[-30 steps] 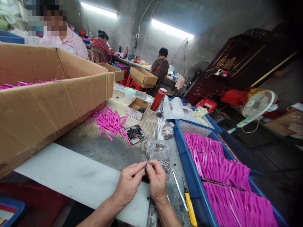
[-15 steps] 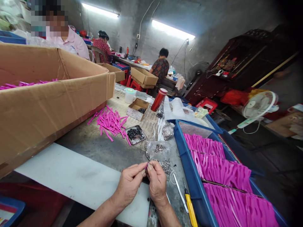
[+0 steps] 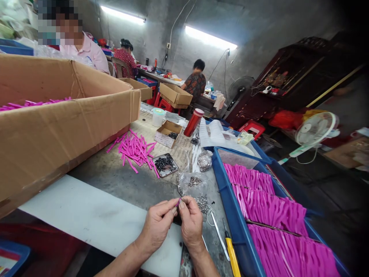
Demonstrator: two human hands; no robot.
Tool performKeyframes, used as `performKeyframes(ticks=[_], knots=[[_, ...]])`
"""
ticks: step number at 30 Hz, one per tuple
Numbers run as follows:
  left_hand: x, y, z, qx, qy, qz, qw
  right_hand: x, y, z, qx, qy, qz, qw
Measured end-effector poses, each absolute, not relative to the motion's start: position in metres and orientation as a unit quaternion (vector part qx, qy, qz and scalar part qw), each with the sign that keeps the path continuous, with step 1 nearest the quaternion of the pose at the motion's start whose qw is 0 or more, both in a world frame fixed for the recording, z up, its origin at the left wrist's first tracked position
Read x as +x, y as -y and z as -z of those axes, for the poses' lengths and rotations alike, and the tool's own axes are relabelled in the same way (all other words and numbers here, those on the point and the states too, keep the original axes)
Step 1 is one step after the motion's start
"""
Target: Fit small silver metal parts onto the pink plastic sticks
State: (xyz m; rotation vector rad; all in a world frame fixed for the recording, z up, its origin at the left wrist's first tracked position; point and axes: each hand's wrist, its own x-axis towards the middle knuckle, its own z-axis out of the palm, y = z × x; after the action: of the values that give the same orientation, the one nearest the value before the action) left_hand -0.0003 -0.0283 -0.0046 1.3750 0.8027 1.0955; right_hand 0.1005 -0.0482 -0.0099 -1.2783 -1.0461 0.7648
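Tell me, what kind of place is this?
Probably a small assembly workshop. A blue tray holds rows of pink plastic parts, more lie loose on the worktable, and other people sit at benches with cardboard boxes behind.

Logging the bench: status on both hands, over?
Left hand and right hand together, pinching small pink piece. Metal parts bag just beyond. Tweezers and yellow-handled tool right.
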Motion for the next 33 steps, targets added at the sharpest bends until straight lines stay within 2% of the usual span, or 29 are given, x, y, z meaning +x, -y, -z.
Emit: performKeyframes(ticks=[22, 33], knots=[[0.001, 0.029, 0.003, 0.588, -0.348, -0.453, 0.573, 0.103, 0.049, 0.018, -0.534, 0.453, -0.369, 0.611], [0.002, 0.030, 0.002, 0.587, -0.376, -0.456, 0.553, 0.109, 0.051, 0.025, -0.556, 0.390, -0.376, 0.631]])
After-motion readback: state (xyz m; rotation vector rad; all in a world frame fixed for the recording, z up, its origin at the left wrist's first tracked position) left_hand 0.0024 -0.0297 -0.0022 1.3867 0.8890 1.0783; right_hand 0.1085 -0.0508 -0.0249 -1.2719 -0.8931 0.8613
